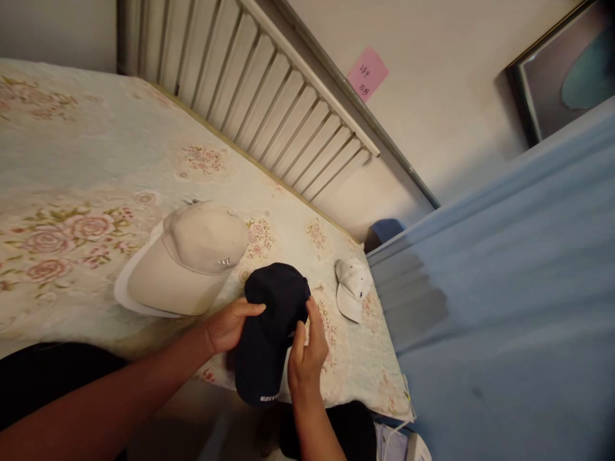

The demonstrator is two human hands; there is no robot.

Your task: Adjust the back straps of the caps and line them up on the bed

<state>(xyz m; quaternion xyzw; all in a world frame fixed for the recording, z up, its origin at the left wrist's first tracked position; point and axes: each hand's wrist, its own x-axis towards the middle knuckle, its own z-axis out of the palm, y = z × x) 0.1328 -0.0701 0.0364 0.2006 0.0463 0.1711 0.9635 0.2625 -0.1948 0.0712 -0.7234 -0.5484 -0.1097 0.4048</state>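
Note:
A dark navy baseball cap (276,301) is held over the near edge of the cloth-covered surface, its brim toward me with small white lettering at the tip. My left hand (230,326) grips the cap's left side, thumb on top and the other fingers hidden beneath. On the opposite side, my right hand (308,355) holds the cap's edge between thumb and fingers. To the left lies a large beige cap (204,240) with a pale brim and a small metallic emblem. Farther right sits a smaller white cap (353,282) with a small dark logo.
A floral cloth (96,166) covers the surface. Behind it runs a slatted pale rail (250,89) against the wall, where a pink note (368,73) is stuck. A blue curtain (504,288) hangs at right. At the lower right corner are a cable and a white box (418,448).

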